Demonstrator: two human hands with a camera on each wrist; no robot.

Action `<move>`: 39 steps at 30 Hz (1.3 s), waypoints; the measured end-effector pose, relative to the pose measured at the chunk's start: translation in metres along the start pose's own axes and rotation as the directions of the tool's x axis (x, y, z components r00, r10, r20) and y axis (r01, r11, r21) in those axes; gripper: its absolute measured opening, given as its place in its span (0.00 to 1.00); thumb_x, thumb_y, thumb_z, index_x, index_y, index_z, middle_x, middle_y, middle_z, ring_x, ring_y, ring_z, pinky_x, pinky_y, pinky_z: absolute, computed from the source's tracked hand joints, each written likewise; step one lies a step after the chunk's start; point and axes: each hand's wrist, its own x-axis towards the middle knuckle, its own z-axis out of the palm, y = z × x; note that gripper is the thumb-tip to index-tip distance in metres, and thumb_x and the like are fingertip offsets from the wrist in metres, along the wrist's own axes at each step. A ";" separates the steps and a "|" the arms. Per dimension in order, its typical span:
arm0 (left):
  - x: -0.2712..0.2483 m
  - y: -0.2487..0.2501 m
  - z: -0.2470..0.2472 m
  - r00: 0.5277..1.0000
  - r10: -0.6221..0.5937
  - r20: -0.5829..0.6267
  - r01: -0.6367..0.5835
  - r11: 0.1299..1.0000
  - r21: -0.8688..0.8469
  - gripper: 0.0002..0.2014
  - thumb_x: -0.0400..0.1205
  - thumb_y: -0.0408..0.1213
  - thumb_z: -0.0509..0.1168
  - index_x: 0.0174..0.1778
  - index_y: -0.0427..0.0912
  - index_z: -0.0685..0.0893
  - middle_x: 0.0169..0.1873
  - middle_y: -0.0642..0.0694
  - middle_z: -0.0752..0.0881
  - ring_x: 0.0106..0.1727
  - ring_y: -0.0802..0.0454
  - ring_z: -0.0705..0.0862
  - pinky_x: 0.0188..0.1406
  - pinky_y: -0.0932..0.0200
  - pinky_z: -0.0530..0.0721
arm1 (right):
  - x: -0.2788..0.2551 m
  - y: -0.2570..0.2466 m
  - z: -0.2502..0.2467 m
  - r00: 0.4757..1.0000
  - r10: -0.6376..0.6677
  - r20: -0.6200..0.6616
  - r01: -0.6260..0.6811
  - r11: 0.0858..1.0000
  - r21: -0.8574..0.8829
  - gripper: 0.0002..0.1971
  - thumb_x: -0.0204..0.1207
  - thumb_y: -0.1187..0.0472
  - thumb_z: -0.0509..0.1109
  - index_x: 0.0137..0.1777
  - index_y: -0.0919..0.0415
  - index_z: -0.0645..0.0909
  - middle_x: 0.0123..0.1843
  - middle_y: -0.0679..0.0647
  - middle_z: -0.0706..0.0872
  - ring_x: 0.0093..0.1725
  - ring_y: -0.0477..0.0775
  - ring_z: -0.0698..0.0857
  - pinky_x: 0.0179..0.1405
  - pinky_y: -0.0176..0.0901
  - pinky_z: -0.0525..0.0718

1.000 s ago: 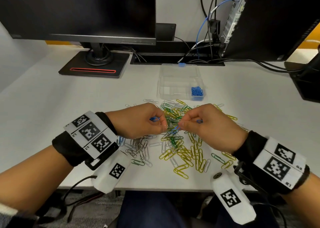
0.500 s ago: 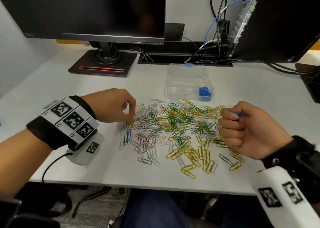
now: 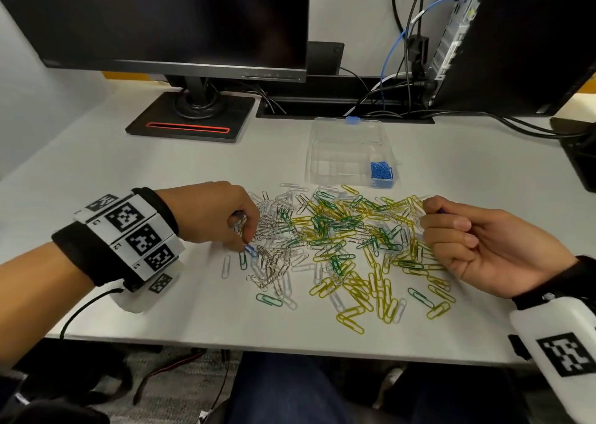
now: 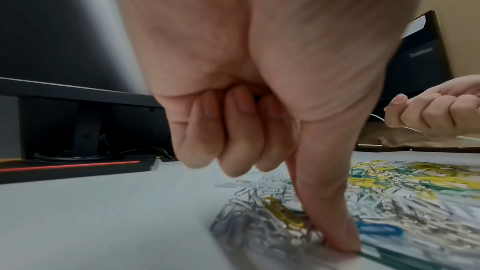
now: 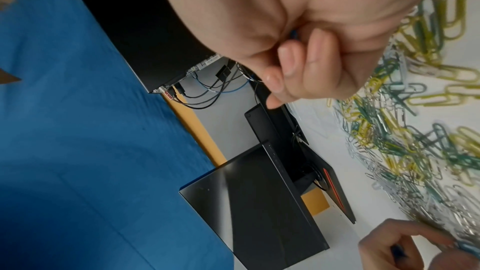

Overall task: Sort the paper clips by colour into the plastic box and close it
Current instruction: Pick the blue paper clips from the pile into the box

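Nearest the person, the two hands had drawn apart from where they had worked together over the middle of the heap a second earlier. The left hand (image 3: 209,215) had swung out to the near left edge of the paper clips (image 3: 335,246) and was now pressing its forefinger tip on or just beside a single blue clip (image 3: 251,250) on the desk (image 3: 129,165). Its other fingers were curled into the palm, and a trace of blue by the thumb suggested clips already kept there. That blue clip lay flat, its long axis slanting from near right to far left, one rounded end under the fingertip.

The right hand (image 3: 477,240) had pulled back to the right edge of the heap, palm turned inward, fingers curled shut on a blue clip (image 3: 441,211) whose tip showed beyond the knuckles; how many it held could not be told.

By this reading both hands were gathering the last stray blue ones, and a carry to the box seemed close.

Between them the heap was yellow, green and silver, lying in every direction.

Farther back, apart from the heap, stood the plastic box (image 3: 325,153), its clear lid (image 3: 346,128) thrown open away from the person. Its long side ran left to right, and the near right compartment held the sorted blue clips (image 3: 381,169); the other compartments looked empty. Most of the sorting remained.
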 end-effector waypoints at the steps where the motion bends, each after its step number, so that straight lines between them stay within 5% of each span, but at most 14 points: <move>1: 0.000 0.000 0.000 1.000 0.005 0.001 -0.005 1.000 -0.002 0.04 0.73 0.42 0.76 0.38 0.53 0.87 0.20 0.56 0.71 0.22 0.62 0.71 0.24 0.71 0.68 | -0.001 -0.001 -0.001 1.000 -0.005 0.008 0.005 1.000 -0.007 0.23 0.91 0.58 0.40 0.59 0.65 0.78 0.37 0.48 0.66 0.33 0.46 0.65 0.37 0.44 0.70; 9: -0.001 0.003 0.004 1.000 0.028 0.001 -0.028 0.998 0.064 0.05 0.78 0.42 0.69 0.36 0.54 0.83 0.25 0.54 0.77 0.26 0.63 0.74 0.27 0.71 0.72 | -0.009 -0.014 -0.007 0.997 0.005 0.081 -0.001 0.999 -0.048 0.26 0.90 0.57 0.35 0.64 0.64 0.76 0.36 0.49 0.65 0.34 0.46 0.63 0.37 0.45 0.68; 14: -0.004 0.006 0.004 0.995 0.048 -0.084 -0.047 0.999 0.015 0.04 0.76 0.45 0.72 0.37 0.54 0.83 0.23 0.55 0.75 0.25 0.62 0.73 0.25 0.70 0.70 | -0.010 -0.017 -0.010 0.997 -0.008 0.072 0.012 0.998 -0.056 0.27 0.90 0.57 0.34 0.64 0.64 0.76 0.37 0.49 0.65 0.34 0.47 0.63 0.36 0.43 0.65; 17: -0.003 0.008 0.008 0.998 0.045 -0.046 -0.045 0.999 0.014 0.08 0.75 0.51 0.74 0.39 0.54 0.84 0.24 0.55 0.74 0.24 0.61 0.72 0.24 0.69 0.69 | -0.010 -0.017 -0.010 0.998 -0.007 0.063 0.010 0.998 -0.060 0.27 0.90 0.57 0.34 0.65 0.64 0.76 0.36 0.49 0.65 0.34 0.47 0.63 0.36 0.44 0.66; 22: 0.001 0.005 0.010 0.999 0.028 -0.019 -0.028 1.000 -0.009 0.06 0.77 0.48 0.72 0.38 0.53 0.84 0.24 0.55 0.72 0.24 0.59 0.70 0.24 0.69 0.68 | -0.012 -0.020 -0.013 1.000 -0.005 0.006 0.006 0.999 -0.046 0.26 0.90 0.54 0.38 0.60 0.63 0.78 0.35 0.49 0.64 0.33 0.47 0.63 0.36 0.45 0.69; 28: -0.001 0.001 0.002 0.999 0.035 -0.012 -0.036 0.992 -0.118 0.07 0.79 0.43 0.70 0.35 0.52 0.83 0.21 0.57 0.69 0.24 0.59 0.67 0.27 0.66 0.68 | -0.017 -0.027 -0.018 0.989 -0.088 -0.121 0.098 0.992 0.076 0.19 0.88 0.60 0.50 0.45 0.66 0.80 0.34 0.50 0.66 0.31 0.48 0.65 0.35 0.46 0.72; 32: -0.002 -0.002 -0.009 0.995 0.058 -0.076 -0.080 0.941 -0.329 0.07 0.83 0.41 0.66 0.39 0.47 0.84 0.22 0.56 0.73 0.25 0.58 0.67 0.27 0.67 0.69 | -0.025 -0.031 -0.004 0.924 -0.187 -0.334 0.252 0.954 0.164 0.07 0.73 0.75 0.65 0.38 0.65 0.79 0.31 0.48 0.68 0.25 0.48 0.71 0.23 0.41 0.76; 34: 0.002 0.000 -0.011 0.997 0.038 -0.073 -0.072 0.832 -0.550 0.13 0.85 0.43 0.62 0.36 0.40 0.76 0.22 0.50 0.68 0.24 0.53 0.63 0.22 0.65 0.64 | -0.026 -0.033 0.003 0.839 -0.269 -0.474 0.375 0.916 0.144 0.09 0.65 0.77 0.66 0.38 0.64 0.80 0.30 0.47 0.71 0.23 0.45 0.72 0.19 0.36 0.76; 35: 0.005 0.002 -0.011 0.998 0.028 -0.059 -0.062 0.706 -0.706 0.15 0.83 0.43 0.60 0.33 0.40 0.70 0.24 0.48 0.63 0.24 0.52 0.58 0.20 0.63 0.60 | -0.026 -0.033 0.007 0.807 -0.290 -0.515 0.420 0.894 0.155 0.09 0.64 0.77 0.65 0.39 0.65 0.81 0.30 0.48 0.73 0.23 0.45 0.73 0.19 0.35 0.76; 39: 0.018 0.003 -0.007 0.997 0.071 -0.027 -0.029 0.024 -0.999 0.10 0.78 0.37 0.51 0.30 0.47 0.64 0.27 0.50 0.54 0.24 0.56 0.50 0.18 0.61 0.53 | -0.030 -0.038 0.008 0.714 -0.318 -0.624 0.532 0.825 0.190 0.11 0.72 0.75 0.57 0.42 0.73 0.82 0.38 0.54 0.82 0.26 0.49 0.79 0.30 0.36 0.78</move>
